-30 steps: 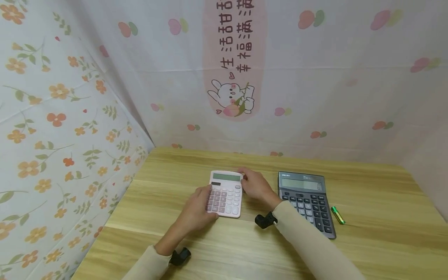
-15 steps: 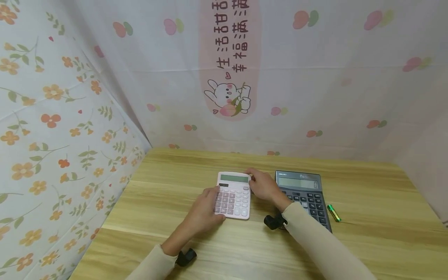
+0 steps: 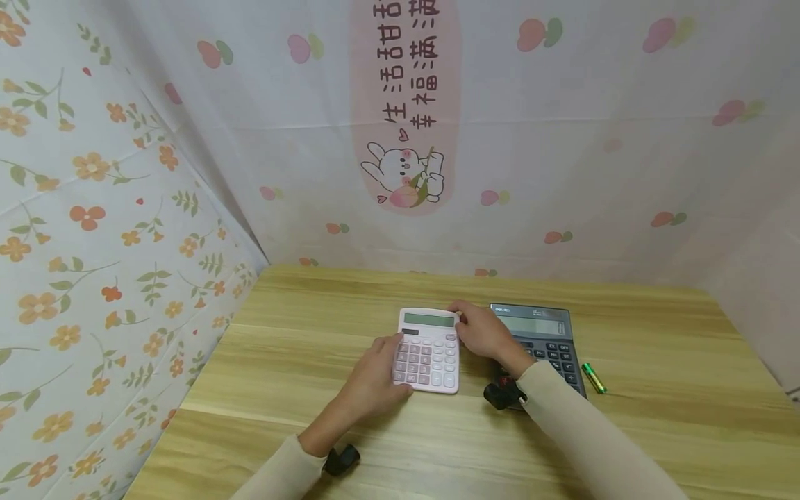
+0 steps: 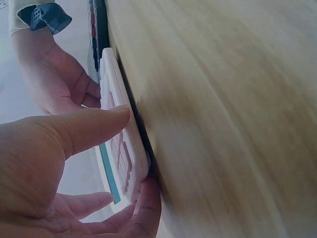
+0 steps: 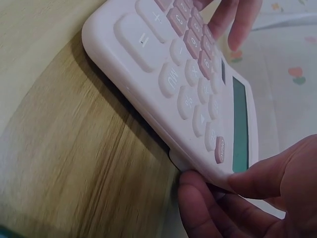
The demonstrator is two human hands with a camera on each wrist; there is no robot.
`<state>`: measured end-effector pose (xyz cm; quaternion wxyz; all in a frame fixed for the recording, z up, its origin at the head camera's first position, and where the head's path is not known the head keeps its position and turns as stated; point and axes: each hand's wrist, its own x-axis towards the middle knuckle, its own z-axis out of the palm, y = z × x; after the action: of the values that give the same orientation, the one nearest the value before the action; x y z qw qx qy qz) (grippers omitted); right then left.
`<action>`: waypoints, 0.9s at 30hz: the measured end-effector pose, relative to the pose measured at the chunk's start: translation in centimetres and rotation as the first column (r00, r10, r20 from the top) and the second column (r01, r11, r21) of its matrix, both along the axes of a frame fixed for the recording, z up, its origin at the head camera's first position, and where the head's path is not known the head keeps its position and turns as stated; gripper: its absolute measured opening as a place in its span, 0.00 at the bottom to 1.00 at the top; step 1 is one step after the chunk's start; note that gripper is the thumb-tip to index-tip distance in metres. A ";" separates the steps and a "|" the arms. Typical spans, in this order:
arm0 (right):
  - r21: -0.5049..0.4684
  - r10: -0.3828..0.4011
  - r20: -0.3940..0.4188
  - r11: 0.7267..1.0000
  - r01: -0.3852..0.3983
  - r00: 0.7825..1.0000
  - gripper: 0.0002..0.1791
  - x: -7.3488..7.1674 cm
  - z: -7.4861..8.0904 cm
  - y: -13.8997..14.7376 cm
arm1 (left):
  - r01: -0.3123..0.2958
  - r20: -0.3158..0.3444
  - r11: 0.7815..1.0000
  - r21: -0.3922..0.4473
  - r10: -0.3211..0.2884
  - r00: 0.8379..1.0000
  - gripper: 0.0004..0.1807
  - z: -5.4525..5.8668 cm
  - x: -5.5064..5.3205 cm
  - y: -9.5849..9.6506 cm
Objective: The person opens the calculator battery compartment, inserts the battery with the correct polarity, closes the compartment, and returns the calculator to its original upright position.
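Toward the table's (image 3: 269, 389) far edge, just left of the grey calculator (image 3: 550, 333), the pink calculator (image 3: 428, 351) lies between two hands: the left hand (image 3: 375, 377) grips its lower left corner with thumb and fingers spread wide, the right hand (image 3: 486, 331) pinches its upper right corner closely. With the right wrist camera (image 3: 503, 396) so close to the grey calculator, a sideways shift could bump it and perhaps roll the battery (image 3: 594, 378) toward the table's right edge.

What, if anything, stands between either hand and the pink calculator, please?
Nothing visible does: the right hand pinches the pink calculator by its right edge, and the left hand grips its left side. The dark grey calculator lies to the right, not between.
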<state>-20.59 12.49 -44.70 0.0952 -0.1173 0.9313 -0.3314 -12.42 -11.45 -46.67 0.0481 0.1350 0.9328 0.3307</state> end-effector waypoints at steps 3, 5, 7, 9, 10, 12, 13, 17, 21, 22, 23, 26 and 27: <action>-0.006 0.003 0.004 1.000 -0.003 1.000 0.20 0.0 0.1 0.2 | 0.006 -0.011 1.000 0.005 -0.006 1.000 0.53 -0.1 0.0 0.1; -0.009 0.009 0.004 1.000 -0.008 1.000 0.21 0.0 0.1 0.3 | 0.009 -0.016 1.000 0.011 -0.009 1.000 0.54 -0.1 0.0 0.1; -0.014 0.014 0.006 1.000 -0.014 1.000 0.21 -0.1 0.1 0.4 | 0.009 -0.023 1.000 0.019 -0.009 1.000 0.54 -0.2 0.0 0.1; -0.017 0.015 0.011 1.000 -0.015 1.000 0.21 -0.1 0.1 0.5 | 0.010 -0.025 1.000 0.028 -0.009 1.000 0.54 -0.2 0.0 0.0; -0.015 0.015 0.012 1.000 -0.015 1.000 0.21 -0.1 0.1 0.5 | 0.010 -0.021 0.999 0.037 -0.009 1.000 0.53 -0.2 0.0 -0.1; -0.020 0.011 0.020 1.000 -0.011 1.000 0.21 -0.1 0.0 0.6 | 0.010 -0.013 0.999 0.047 -0.010 1.000 0.52 -0.2 0.0 -0.2; -0.023 0.009 0.025 1.000 -0.008 1.000 0.21 -0.2 0.1 0.7 | 0.012 -0.007 0.998 0.054 -0.011 1.000 0.51 -0.2 0.0 -0.3; -0.040 0.001 0.041 0.999 0.001 0.999 0.21 -0.2 0.1 0.9 | 0.013 0.019 0.995 0.095 -0.015 1.000 0.44 -0.1 -0.2 -0.7; -0.063 0.007 0.042 0.998 -0.004 0.999 0.21 -0.2 0.2 0.9 | 0.010 0.046 0.993 0.120 -0.016 0.999 0.40 0.0 -0.2 -0.9; -0.067 0.010 0.041 0.998 -0.007 0.999 0.21 -0.2 0.2 0.9 | 0.011 0.050 0.992 0.123 -0.017 0.999 0.41 0.0 -0.3 -0.9; -0.071 0.011 0.040 0.997 -0.008 0.999 0.21 -0.2 0.1 0.8 | 0.012 0.053 0.992 0.124 -0.018 0.998 0.41 0.0 -0.3 -0.9; -0.077 0.016 0.036 0.997 -0.013 0.999 0.21 -0.1 0.1 0.8 | 0.014 0.055 0.993 0.117 -0.021 0.998 0.42 0.0 -0.4 -0.9; -0.078 0.015 0.037 0.997 -0.012 0.999 0.21 -0.1 0.0 0.8 | 0.014 0.055 0.993 0.115 -0.020 0.998 0.42 0.0 -0.4 -1.0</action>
<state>-20.72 13.29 -44.65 0.1102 -0.1211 0.9150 -0.3688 -12.86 -12.40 -46.69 0.0694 0.1361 0.9093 0.3871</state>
